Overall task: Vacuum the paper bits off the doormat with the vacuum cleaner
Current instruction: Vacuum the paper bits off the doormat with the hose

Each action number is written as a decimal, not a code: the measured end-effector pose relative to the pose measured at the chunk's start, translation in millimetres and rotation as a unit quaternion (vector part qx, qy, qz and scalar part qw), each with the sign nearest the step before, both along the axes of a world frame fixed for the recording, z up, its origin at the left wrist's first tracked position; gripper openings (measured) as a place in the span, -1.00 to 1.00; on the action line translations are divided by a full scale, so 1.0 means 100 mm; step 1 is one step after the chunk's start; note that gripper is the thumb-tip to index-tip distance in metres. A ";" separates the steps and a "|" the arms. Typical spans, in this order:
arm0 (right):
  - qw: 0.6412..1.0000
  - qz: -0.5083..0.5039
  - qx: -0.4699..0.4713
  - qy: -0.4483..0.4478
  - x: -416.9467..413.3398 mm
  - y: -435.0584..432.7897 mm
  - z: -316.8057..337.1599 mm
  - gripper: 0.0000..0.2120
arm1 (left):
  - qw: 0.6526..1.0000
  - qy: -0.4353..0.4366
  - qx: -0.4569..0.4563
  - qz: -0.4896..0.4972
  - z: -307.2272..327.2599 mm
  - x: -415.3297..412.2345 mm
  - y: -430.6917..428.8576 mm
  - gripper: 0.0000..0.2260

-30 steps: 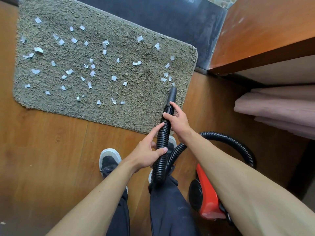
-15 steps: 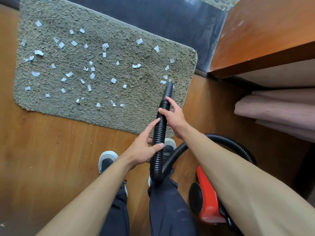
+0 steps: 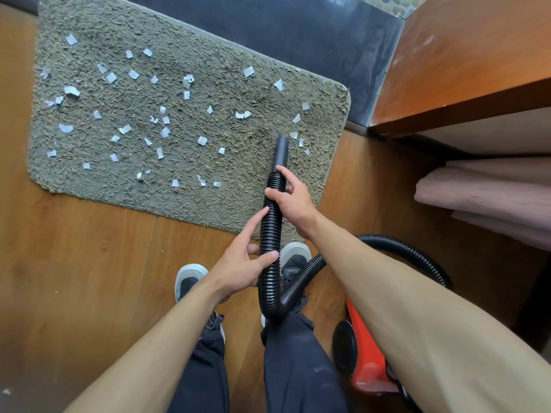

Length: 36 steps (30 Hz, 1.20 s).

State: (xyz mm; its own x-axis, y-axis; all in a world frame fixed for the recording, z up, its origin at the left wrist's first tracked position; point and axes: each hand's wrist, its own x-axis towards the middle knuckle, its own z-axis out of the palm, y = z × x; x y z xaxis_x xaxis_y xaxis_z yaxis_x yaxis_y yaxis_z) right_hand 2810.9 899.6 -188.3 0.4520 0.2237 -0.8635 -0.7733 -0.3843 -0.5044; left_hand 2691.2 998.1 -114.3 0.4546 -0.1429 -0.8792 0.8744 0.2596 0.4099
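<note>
A grey-green shaggy doormat [image 3: 226, 180] lies on the wooden floor, strewn with several small white paper bits [image 3: 162, 132]. A black ribbed vacuum hose [image 3: 270, 231] runs up from between my legs, and its smooth nozzle [image 3: 281, 150] points at the mat's right part, close to a few bits. My right hand [image 3: 293, 201] grips the hose just behind the nozzle. My left hand [image 3: 241, 260] holds the hose lower down, thumb and fingers around it. The red and black vacuum cleaner [image 3: 362, 353] stands on the floor at my right.
My two shoes [image 3: 190, 278] stand just before the mat's near edge. A wooden cabinet [image 3: 465, 70] with folded pink cloth [image 3: 483, 192] under it is at the right. A dark tiled strip [image 3: 283, 28] runs behind the mat.
Both hands pushed the hose forward, so the nozzle moved farther onto the mat toward the bits at its right side. The view shifted slightly forward.
</note>
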 end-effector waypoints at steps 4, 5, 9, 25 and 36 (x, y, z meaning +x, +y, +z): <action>1.000 -0.007 -0.011 -0.021 0.07 -0.05 -0.02 -0.41 | 1.000 -0.009 -0.004 -0.019 -0.03 0.12 -0.02 -0.32; 1.000 -0.007 -0.012 -0.022 0.09 -0.07 -0.02 -0.41 | 1.000 -0.010 -0.004 -0.024 -0.03 0.14 -0.03 -0.32; 0.999 -0.024 -0.020 -0.020 0.15 -0.14 -0.03 -0.42 | 0.999 -0.016 -0.001 -0.034 -0.04 0.22 -0.06 -0.32; 1.000 -0.025 -0.014 -0.012 -0.04 -0.29 0.01 -0.42 | 0.999 -0.020 0.002 -0.025 -0.03 0.02 -0.21 -0.31; 0.995 -0.091 -0.025 0.001 -0.12 -0.53 0.00 -0.42 | 0.997 -0.031 -0.006 -0.065 -0.02 0.06 -0.35 -0.29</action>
